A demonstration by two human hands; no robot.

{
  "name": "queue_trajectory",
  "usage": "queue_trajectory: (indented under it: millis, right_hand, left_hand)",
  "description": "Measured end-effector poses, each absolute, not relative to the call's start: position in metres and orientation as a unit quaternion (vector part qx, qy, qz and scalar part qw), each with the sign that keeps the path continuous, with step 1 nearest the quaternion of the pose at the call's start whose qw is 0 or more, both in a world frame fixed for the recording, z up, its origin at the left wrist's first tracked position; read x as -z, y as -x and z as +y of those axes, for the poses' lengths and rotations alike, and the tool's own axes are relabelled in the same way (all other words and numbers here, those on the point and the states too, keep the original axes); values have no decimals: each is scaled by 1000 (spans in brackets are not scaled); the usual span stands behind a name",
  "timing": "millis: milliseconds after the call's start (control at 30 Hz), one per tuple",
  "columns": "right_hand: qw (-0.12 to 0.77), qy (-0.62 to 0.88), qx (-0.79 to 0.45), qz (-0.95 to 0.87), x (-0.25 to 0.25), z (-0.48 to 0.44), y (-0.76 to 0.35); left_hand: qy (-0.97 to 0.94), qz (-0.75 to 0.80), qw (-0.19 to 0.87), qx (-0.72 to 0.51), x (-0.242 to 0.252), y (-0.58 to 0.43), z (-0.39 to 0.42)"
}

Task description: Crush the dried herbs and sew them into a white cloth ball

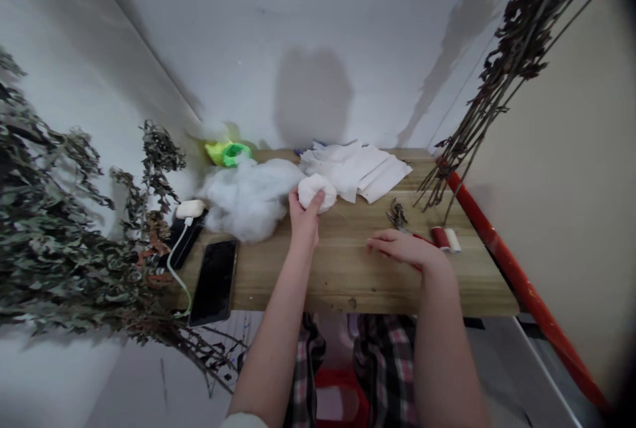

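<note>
Holding 1 white ball [313,185], 2 spools [440,238]

On the wooden table

The wooden table [342,275] has a pale brown top with visible grain. Fluffy white stuffing [246,199] is heaped toward the left, with a yellow and green bundle [231,153] just behind it. Pieces of white cloth [358,166] overlap near the back edge. A dark phone [213,282] lies at the front left corner, near a black box [186,242]. On the right, a red-handled tool [422,238], partly hidden, lies beside red thread [440,238] and white thread [452,240].
</note>
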State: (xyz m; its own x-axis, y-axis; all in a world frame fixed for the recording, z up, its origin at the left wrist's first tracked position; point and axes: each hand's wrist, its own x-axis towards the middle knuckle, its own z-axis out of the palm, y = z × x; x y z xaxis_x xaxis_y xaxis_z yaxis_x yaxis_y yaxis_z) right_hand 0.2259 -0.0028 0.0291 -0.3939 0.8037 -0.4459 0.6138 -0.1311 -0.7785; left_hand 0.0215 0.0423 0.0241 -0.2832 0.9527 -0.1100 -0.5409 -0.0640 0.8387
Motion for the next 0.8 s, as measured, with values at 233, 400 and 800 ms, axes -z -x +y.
queue_trajectory:
  millis: [233,400,800]
  right_hand:
    - [311,625,-409,-588,-32,-1,-228]
    - [311,497,-546,-599,-46,-3,-182]
    - [466,525,-554,-448,-12,8,-120]
  left_hand:
    - [-331,384,530,-680,-25,-26,37]
    - [-364,399,513,-667,-21,-29,37]
    - [-348,426,498,-671,-23,-30,38]
